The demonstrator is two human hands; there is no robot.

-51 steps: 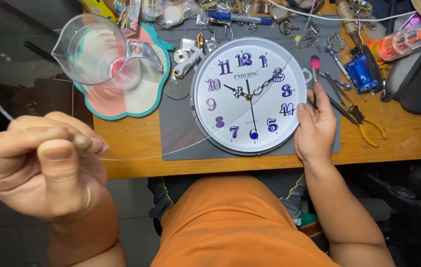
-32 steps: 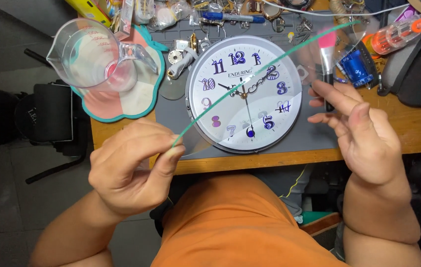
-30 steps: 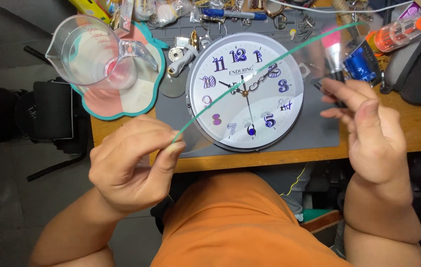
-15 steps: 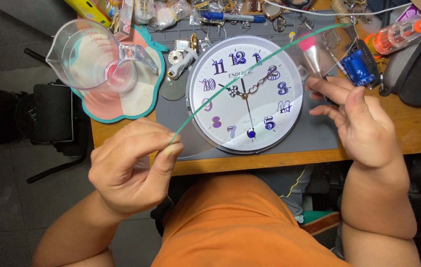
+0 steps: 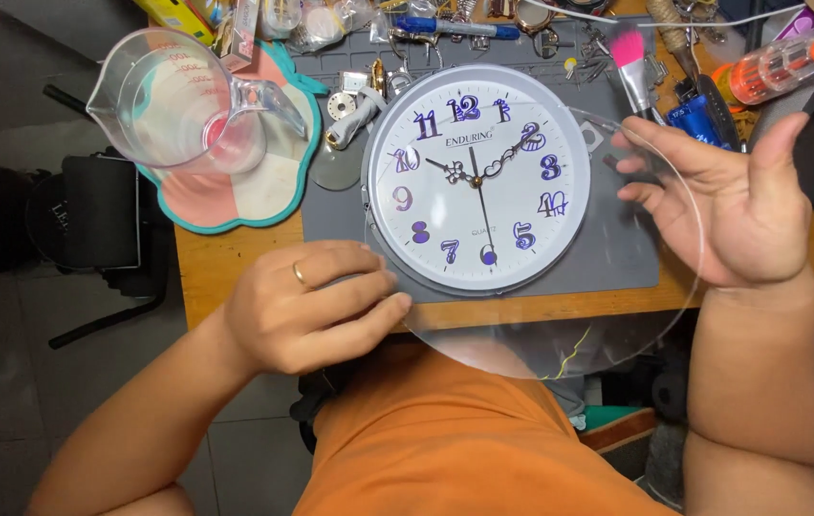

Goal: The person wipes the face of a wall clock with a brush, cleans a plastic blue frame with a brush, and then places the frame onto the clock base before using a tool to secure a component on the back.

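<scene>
Clear round clock cover [image 5: 560,334] held flat over the white wall clock [image 5: 479,178], overhanging the wooden surface [image 5: 225,272] edge. Left hand [image 5: 306,306] pinches its rim; right hand [image 5: 727,215], open-palmed, steadies the opposite edge, keeping fingers off the face.

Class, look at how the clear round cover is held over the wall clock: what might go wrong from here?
1. The clear cover is pinched only at its edge by the left hand and steadied by the right hand; it may slip.
2. Lowered tilted, it might catch the clock hands.
3. Fingers may smudge it.
</scene>
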